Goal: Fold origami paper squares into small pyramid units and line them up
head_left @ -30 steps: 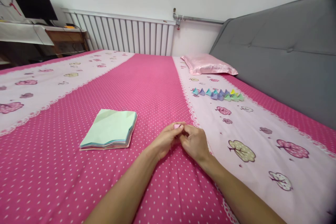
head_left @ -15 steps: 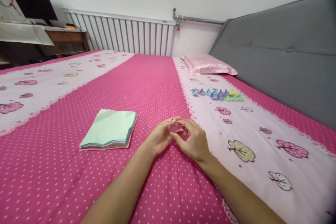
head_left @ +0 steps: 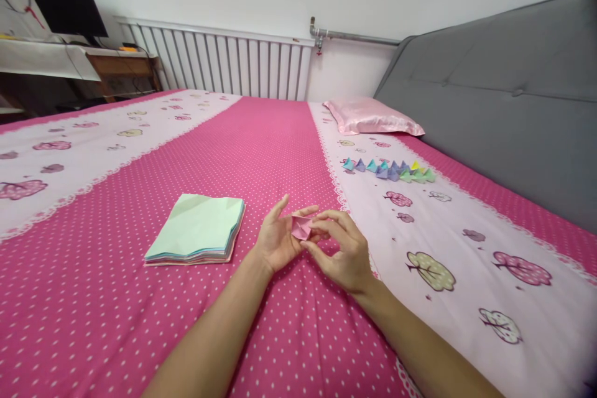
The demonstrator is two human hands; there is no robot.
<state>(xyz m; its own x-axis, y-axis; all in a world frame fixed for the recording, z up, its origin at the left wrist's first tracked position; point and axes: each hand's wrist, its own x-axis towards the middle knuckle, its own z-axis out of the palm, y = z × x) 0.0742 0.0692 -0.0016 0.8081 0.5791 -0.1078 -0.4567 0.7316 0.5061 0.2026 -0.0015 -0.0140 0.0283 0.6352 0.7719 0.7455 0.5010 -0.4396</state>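
Note:
A small folded pink paper piece [head_left: 301, 226] sits between both of my hands, just above the pink dotted bedsheet [head_left: 261, 155]. My left hand [head_left: 278, 240] cradles it from the left, palm turned up, thumb and fingers partly spread around it. My right hand [head_left: 341, 253] pinches its right side with curled fingertips. A stack of square coloured papers [head_left: 196, 229], pale green sheet on top, lies on the bed just left of my left hand.
A row of several small folded paper shapes [head_left: 389, 170] in blue, purple, green and yellow lies on the pale strip at the right. A pink satin pillow [head_left: 370, 117] rests near the grey headboard [head_left: 504, 93]. A white radiator [head_left: 224, 62] lines the far wall.
My hands have lifted slightly off the sheet. The left hand has turned palm up and spread its fingers, and the pink paper has opened into a small pocket shape.

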